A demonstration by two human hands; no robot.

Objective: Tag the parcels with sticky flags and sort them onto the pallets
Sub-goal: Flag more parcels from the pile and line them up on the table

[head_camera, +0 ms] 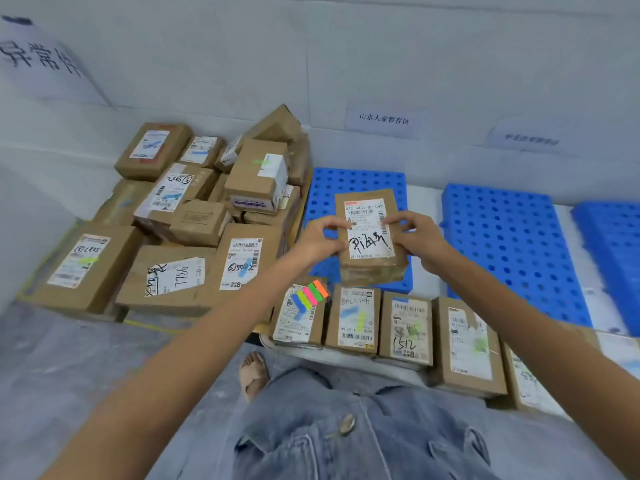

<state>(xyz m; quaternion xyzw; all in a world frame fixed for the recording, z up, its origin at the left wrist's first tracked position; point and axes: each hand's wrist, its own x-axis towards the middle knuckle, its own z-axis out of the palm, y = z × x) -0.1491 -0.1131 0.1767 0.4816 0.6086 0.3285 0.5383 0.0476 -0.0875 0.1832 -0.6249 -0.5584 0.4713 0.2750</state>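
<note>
I'm pinching a brown parcel (370, 237) between my left grip (322, 237) and right grip (419, 240), fingertips curling onto its label, holding it over the nearest blue pallet (356, 181). I'm seeing no flag on it yet. The sticky flags (310, 294) are lying at seven o'clock on a parcel row (408, 327), several there tagged. With the pile (173, 220) at nine o'clock waiting and the other pallets (502, 230) at three o'clock bare, I'm judging sorting barely begun.
</note>
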